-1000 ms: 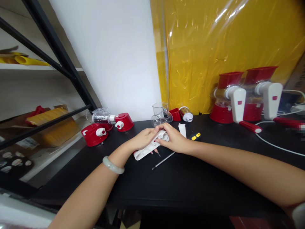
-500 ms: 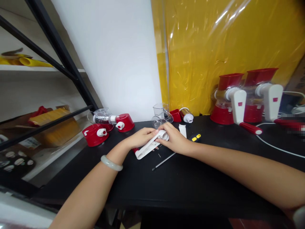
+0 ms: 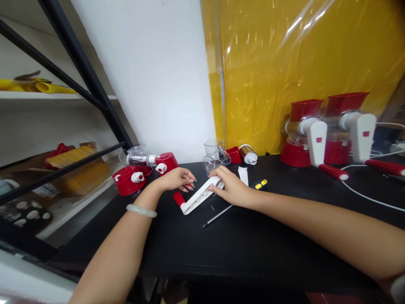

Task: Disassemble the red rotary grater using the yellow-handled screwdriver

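Near wht crank (image 3: 196, 202), L hand (image 3: 175, 179) now off; R hand (image 3: 232, 188) still holding.

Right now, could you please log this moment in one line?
right hand: holds crank handle; left hand: apart from it; screwdriver: on tabletop

Smooth white plastic crank (image 3: 198, 199), shiny metal screwdriver shaft (image 3: 218, 215), matt black tabletop (image 3: 237, 249).

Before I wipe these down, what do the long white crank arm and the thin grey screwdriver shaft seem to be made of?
The long white crank arm looks like moulded plastic with a smooth, satin finish, judging by its hollow inner side. The thin grey screwdriver shaft is probably metal, given its smooth, silvery sheen; I can't tell whether it's plated.
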{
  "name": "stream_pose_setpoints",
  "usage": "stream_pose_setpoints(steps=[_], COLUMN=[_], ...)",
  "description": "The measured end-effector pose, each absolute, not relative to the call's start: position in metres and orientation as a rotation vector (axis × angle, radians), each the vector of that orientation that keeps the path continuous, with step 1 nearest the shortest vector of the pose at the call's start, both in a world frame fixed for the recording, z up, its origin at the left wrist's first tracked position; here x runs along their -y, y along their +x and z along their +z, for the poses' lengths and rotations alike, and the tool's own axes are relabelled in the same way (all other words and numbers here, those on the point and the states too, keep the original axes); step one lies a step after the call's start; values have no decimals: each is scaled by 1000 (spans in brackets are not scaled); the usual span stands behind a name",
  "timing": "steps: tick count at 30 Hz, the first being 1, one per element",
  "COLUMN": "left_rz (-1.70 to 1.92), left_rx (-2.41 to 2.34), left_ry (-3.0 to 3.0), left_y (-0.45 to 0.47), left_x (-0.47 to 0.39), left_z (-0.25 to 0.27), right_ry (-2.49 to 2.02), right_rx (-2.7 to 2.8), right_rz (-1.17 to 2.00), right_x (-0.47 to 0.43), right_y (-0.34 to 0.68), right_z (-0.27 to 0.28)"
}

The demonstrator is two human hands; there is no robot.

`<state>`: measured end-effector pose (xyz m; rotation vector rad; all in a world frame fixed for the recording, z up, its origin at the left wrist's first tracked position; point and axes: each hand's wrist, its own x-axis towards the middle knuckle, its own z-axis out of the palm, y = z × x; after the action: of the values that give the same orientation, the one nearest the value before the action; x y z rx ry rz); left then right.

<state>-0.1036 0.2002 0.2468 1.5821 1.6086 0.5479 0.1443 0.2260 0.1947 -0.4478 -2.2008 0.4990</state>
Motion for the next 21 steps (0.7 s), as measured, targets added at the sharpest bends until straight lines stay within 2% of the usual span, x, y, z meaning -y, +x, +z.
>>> stream_pose_setpoints(steps=[4,16,18,21], left_rz=[483,347,403,713], left_rx=[-1942,-2075,-2101,-2028], left_ry=[1747,1992,2012,2045], left_y=[-119,-120,-119,-107], left_x=[-205,-204,-203,-199], left_z=[244,247,247,249], right_ry=[-427,-418,-417,-409], right_rx=[2235,2288,2293,2294], right_rz=[509,494,484,470], right_x=[-224,-222,-221,-219], right_y=[145,144,145,145], right_z=[195,194,195,197])
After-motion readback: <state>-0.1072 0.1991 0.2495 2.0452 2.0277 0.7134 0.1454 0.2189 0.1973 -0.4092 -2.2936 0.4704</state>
